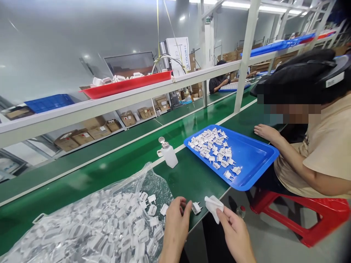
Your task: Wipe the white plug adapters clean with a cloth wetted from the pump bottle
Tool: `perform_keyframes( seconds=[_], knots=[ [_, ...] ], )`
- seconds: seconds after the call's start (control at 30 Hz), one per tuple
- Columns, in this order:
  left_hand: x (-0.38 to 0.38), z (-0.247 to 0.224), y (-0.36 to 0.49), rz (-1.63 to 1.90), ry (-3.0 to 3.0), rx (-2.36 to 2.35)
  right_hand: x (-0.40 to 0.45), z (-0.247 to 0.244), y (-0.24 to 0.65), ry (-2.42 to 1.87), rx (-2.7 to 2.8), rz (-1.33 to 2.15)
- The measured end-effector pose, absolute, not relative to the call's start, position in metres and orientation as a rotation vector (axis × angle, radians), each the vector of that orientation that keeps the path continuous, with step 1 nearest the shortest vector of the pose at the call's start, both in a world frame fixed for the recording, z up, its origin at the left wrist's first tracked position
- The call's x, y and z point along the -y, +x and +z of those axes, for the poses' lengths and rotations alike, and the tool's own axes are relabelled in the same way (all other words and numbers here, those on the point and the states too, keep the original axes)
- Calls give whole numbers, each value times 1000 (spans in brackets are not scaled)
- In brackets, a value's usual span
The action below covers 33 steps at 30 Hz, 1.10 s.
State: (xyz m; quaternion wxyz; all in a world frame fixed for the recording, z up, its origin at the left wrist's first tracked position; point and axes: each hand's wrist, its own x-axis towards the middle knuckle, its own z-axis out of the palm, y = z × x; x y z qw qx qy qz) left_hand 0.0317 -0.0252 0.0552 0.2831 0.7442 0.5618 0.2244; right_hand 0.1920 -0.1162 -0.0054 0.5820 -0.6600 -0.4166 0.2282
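Note:
My right hand (233, 226) pinches a folded white cloth (215, 207) over the front edge of the green bench. My left hand (177, 219) is curled beside the pile, its thumb and fingers bent toward each other; what lies between the fingertips, if anything, is hidden. A white plug piece (196, 208) with two pins rests on the bench between my hands, just right of my left thumb. Left of my left hand, a clear plastic bag (157, 180) spreads under and around many white plug pieces (117, 223). A blue tray (251, 157) beyond holds several more.
A white bottle with a metal pump top (170, 156) stands behind my hands. At the right a person (323, 138) in a black hat sits on a red stool (323, 219). A shelf with a red tray (131, 86) spans the bench's far side.

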Motion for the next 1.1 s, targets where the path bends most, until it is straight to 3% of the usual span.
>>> perform_keyframes(
  seconds=[0.43,1.1],
  knots=[
    [33,16,37,898,2111,-1235,114,-36,159,-1277,1560,151],
    [34,-8,44,1018,2133,-1262,69,8,186,-1459,1681,429]
  ],
)
